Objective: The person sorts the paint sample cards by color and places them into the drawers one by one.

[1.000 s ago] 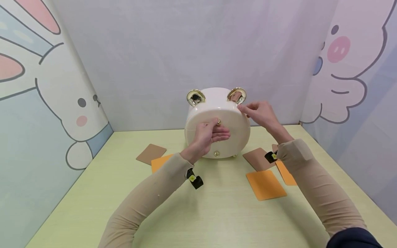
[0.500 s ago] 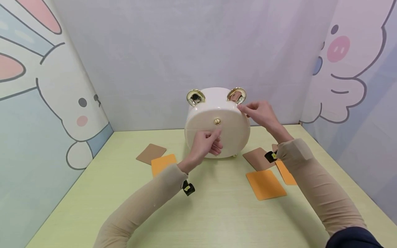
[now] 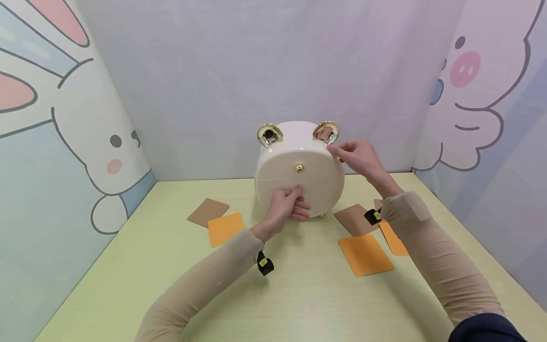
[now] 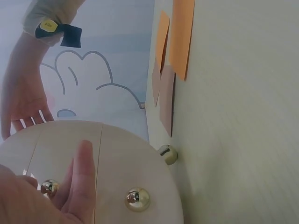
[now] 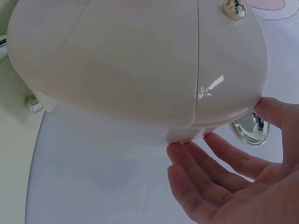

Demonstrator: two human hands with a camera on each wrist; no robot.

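A round white jewelry box (image 3: 318, 190) with two gold ears stands upright on the table, its front split into drawers that look closed. My left hand (image 3: 285, 206) is at the middle of that front, thumb and a finger on either side of the middle gold knob (image 4: 48, 187), which they seem to pinch. The upper gold knob (image 3: 299, 167) shows above this hand; the lower knob (image 4: 137, 199) appears in the left wrist view. My right hand (image 3: 359, 156) grips the box's upper right rim, thumb at the front edge and fingertips behind, as the right wrist view shows.
Left of the box lie a brown square card (image 3: 207, 212) and an orange one (image 3: 226, 229). More lie at right, including a brown card (image 3: 353, 218) and an orange card (image 3: 366, 255). A pale wall (image 3: 205, 95) stands close behind the box.
My left hand has moved down from the upper knob to the middle knob, its fingers bending more. My right hand has kept its place on the rim, and the box has not moved.
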